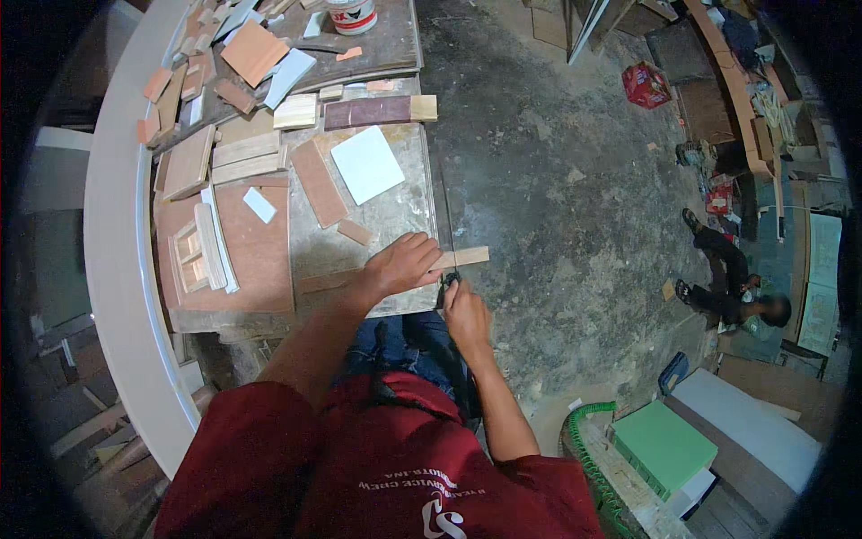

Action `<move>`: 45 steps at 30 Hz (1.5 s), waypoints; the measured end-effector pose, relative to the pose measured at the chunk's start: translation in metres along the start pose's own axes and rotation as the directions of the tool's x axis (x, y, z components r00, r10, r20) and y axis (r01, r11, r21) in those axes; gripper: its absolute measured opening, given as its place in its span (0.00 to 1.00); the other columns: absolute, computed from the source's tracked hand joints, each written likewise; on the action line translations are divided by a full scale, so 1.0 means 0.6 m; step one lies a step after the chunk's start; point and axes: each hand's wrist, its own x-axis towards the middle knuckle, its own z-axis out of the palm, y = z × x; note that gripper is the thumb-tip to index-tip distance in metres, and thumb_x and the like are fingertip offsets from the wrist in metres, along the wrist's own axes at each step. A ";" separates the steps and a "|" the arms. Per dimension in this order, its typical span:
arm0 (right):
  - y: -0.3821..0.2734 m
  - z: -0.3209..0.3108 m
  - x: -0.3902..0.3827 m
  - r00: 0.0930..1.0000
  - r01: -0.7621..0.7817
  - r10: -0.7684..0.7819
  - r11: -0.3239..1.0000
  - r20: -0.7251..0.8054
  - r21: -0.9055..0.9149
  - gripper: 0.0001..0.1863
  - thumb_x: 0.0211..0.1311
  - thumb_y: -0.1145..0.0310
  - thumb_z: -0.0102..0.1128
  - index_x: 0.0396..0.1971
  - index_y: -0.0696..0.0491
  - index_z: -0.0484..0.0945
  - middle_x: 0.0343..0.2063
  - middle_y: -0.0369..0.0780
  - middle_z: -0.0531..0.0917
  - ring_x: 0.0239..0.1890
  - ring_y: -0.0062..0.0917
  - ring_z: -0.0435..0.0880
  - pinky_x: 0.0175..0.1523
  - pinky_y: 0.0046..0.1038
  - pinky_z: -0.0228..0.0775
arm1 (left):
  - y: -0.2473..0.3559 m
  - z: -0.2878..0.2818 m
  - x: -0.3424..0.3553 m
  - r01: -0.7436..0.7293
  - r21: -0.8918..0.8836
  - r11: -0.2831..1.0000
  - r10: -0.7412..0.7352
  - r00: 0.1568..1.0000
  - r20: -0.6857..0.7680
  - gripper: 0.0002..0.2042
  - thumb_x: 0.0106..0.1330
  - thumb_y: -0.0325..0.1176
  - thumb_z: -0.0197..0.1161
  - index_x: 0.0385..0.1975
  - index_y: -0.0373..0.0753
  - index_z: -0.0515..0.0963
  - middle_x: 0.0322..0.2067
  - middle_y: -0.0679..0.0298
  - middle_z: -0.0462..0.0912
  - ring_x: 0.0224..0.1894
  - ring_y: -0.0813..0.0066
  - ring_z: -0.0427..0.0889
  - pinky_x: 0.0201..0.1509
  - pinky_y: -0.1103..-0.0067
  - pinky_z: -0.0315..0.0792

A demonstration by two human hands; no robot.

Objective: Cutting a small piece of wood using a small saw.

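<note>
Strip (471,256) juts right past tabletop (395,211), clasped by left hand's (406,262) fingers; right hand's (469,314) fingers curled round black handle (450,281), strip's near side.

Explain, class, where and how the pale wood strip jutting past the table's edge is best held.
Probably grip the strip over the table, from above, as the left hand does: it lies flat and looks narrow enough to span, while its right end overhangs without visible support.
</note>
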 end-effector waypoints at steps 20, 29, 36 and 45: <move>-0.006 0.004 -0.004 0.999 -0.051 0.052 0.998 0.012 -0.046 0.16 0.67 0.59 0.42 0.33 0.57 0.71 0.17 0.53 0.78 0.22 0.51 0.79 0.29 0.50 0.70 | 0.000 0.004 -0.004 0.016 0.017 1.000 -0.017 0.997 0.073 0.14 0.51 0.39 0.65 0.30 0.36 0.74 0.28 0.60 0.71 0.35 0.64 0.72 0.41 0.73 0.68; 0.014 0.025 -0.081 0.996 -0.076 0.079 0.995 0.042 -0.067 0.16 0.67 0.60 0.42 0.32 0.58 0.71 0.18 0.53 0.79 0.23 0.50 0.80 0.29 0.49 0.71 | -0.003 0.005 -0.015 0.036 -0.004 0.999 -0.035 0.998 0.046 0.14 0.52 0.39 0.65 0.31 0.35 0.74 0.28 0.60 0.71 0.35 0.63 0.72 0.42 0.74 0.68; 0.017 0.024 -0.084 0.994 -0.090 0.090 0.996 0.057 -0.006 0.18 0.67 0.58 0.42 0.30 0.58 0.72 0.19 0.54 0.79 0.23 0.51 0.79 0.29 0.49 0.71 | -0.003 0.004 -0.017 0.029 -0.011 1.000 -0.029 0.999 0.036 0.14 0.52 0.39 0.65 0.31 0.35 0.74 0.28 0.59 0.71 0.35 0.63 0.72 0.42 0.73 0.69; -0.008 -0.002 -0.002 0.998 -0.053 0.052 0.998 0.022 0.046 0.17 0.67 0.59 0.42 0.31 0.58 0.73 0.20 0.53 0.79 0.25 0.51 0.79 0.30 0.49 0.70 | -0.007 0.008 -0.003 0.016 -0.030 0.999 -0.016 1.000 -0.007 0.13 0.52 0.37 0.64 0.30 0.35 0.73 0.29 0.59 0.71 0.35 0.63 0.72 0.41 0.72 0.68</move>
